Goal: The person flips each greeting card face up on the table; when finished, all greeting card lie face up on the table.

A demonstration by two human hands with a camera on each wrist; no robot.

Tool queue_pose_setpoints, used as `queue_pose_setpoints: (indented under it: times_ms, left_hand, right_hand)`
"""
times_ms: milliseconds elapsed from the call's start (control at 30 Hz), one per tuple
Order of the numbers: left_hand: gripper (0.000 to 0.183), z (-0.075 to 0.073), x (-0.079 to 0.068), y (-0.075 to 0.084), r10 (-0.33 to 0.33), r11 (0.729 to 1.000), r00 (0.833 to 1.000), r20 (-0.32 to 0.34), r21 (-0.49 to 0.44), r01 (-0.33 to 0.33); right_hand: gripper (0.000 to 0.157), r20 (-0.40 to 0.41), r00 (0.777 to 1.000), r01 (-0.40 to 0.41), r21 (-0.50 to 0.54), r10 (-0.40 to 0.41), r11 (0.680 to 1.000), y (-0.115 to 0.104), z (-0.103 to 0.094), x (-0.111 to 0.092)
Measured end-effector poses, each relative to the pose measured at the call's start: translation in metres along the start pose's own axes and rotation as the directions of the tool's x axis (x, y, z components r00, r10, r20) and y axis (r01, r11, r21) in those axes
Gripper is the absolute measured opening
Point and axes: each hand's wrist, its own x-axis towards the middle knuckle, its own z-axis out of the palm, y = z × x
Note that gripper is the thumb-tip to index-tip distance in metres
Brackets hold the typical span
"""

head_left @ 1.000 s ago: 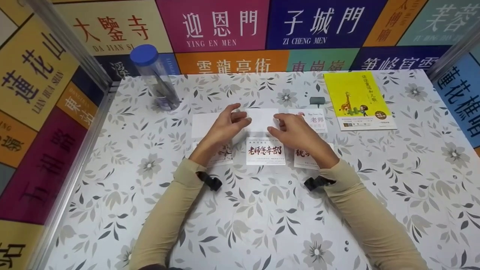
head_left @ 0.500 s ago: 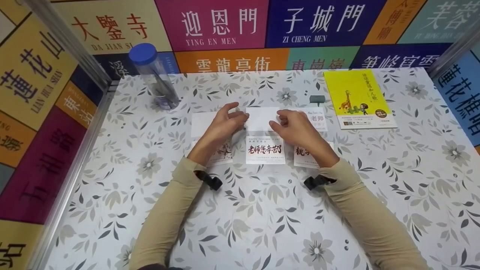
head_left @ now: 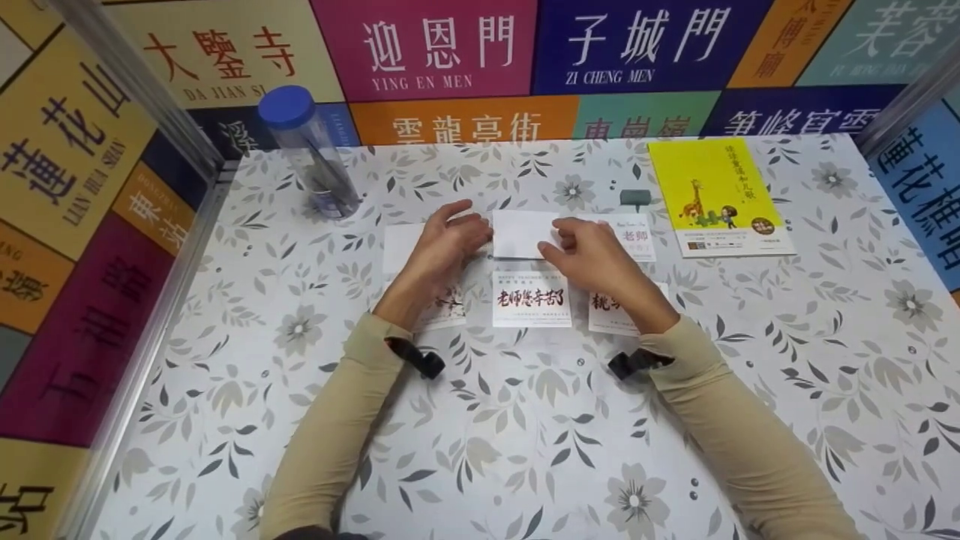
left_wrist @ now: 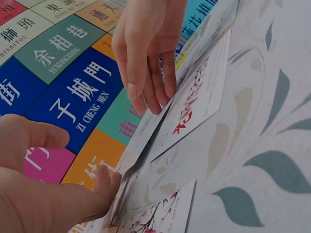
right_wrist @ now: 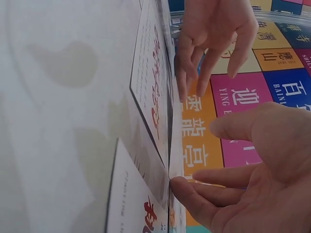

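Observation:
At the middle of the far row is a blank white card [head_left: 517, 234], with a dark gap under its near edge in the left wrist view. My left hand [head_left: 444, 244] is at its left edge, fingers loosely bent and thumb apart. On the other side, my right hand [head_left: 589, 251] touches the card's right end with its fingertips. Nearer to me lies a card with red-brown lettering [head_left: 531, 300]. A blossom card [head_left: 448, 307] and another lettered card [head_left: 606, 309] flank it, partly hidden by my wrists. Another blank card [head_left: 401, 251] and a pink-lettered card [head_left: 636, 238] complete the far row.
A clear bottle with a blue lid [head_left: 307, 154] stands at the back left, dark items inside. A yellow booklet [head_left: 720, 195] lies at the back right, with a small dark green object [head_left: 635, 197] beside it. Printed panels [head_left: 442, 52] border the floral-covered table [head_left: 480, 450].
The blank middle card has shifted slightly away from me, widening the gap to the lettered card below. My left hand has moved slightly away too; my right hand has barely moved.

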Motion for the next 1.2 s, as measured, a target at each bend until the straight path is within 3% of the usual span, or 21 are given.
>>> queue_pose_setpoints:
  times_ms: [167, 300, 400, 500, 600, 667, 767, 867, 933, 1067, 1167, 1200]
  left_hand:
    - [0.066, -0.002, 0.0, 0.004, -0.001, 1.0, 1.0, 0.024, -0.021, 0.002]
    - [0.058, 0.0, -0.003, 0.008, 0.031, 0.999, 0.993, 0.11, -0.017, -0.03]
    - [0.051, 0.005, -0.007, 0.007, 0.059, 0.998, 0.974, 0.219, 0.006, -0.062]
    - [0.048, 0.011, -0.009, 0.003, 0.063, 0.994, 0.943, 0.328, 0.059, -0.087]
    - [0.049, 0.018, -0.01, -0.003, 0.042, 0.982, 0.918, 0.395, 0.152, -0.11]
    - [0.049, 0.021, -0.011, -0.006, 0.022, 0.969, 0.911, 0.411, 0.215, -0.12]
    - [0.048, 0.021, -0.01, -0.01, 0.018, 0.934, 0.917, 0.399, 0.32, -0.158]
    - [0.044, 0.019, -0.009, -0.013, 0.054, 0.907, 0.939, 0.34, 0.378, -0.189]
    - [0.042, 0.016, -0.007, -0.014, 0.085, 0.9, 0.957, 0.277, 0.391, -0.193]
    - [0.047, 0.012, -0.006, -0.014, 0.121, 0.927, 0.975, 0.185, 0.329, -0.178]
    - [0.057, 0.01, -0.004, -0.013, 0.152, 0.928, 0.976, 0.155, 0.318, -0.195]
    - [0.06, 0.009, -0.004, -0.013, 0.167, 0.917, 0.975, 0.146, 0.342, -0.208]
  right_hand:
    - [0.059, 0.01, 1.0, 0.012, 0.022, -0.012, 1.0, -0.001, 0.001, 0.001]
    - [0.063, 0.029, 0.999, 0.031, 0.049, -0.032, 0.998, -0.004, 0.004, 0.001]
    - [0.071, 0.033, 0.999, 0.026, 0.089, -0.029, 0.996, -0.007, 0.006, 0.0]
    - [0.075, 0.005, 0.999, 0.038, 0.138, -0.039, 0.99, -0.01, 0.007, 0.0]
    - [0.071, -0.061, 0.996, 0.078, 0.186, -0.068, 0.979, -0.011, 0.007, 0.001]
    - [0.062, -0.114, 0.99, 0.11, 0.214, -0.087, 0.971, -0.01, 0.007, 0.001]
    - [0.041, -0.21, 0.973, 0.144, 0.244, -0.093, 0.959, -0.009, 0.006, 0.002]
    - [0.031, -0.28, 0.958, 0.154, 0.33, -0.059, 0.931, -0.008, 0.004, 0.002]
    - [0.035, -0.294, 0.955, 0.156, 0.407, -0.032, 0.9, -0.007, 0.004, 0.003]
    - [0.054, -0.262, 0.965, 0.133, 0.489, -0.001, 0.862, -0.006, 0.004, 0.004]
    - [0.064, -0.248, 0.969, 0.106, 0.428, 0.003, 0.898, -0.004, 0.005, 0.006]
    - [0.066, -0.245, 0.97, 0.101, 0.402, 0.001, 0.91, -0.004, 0.005, 0.006]
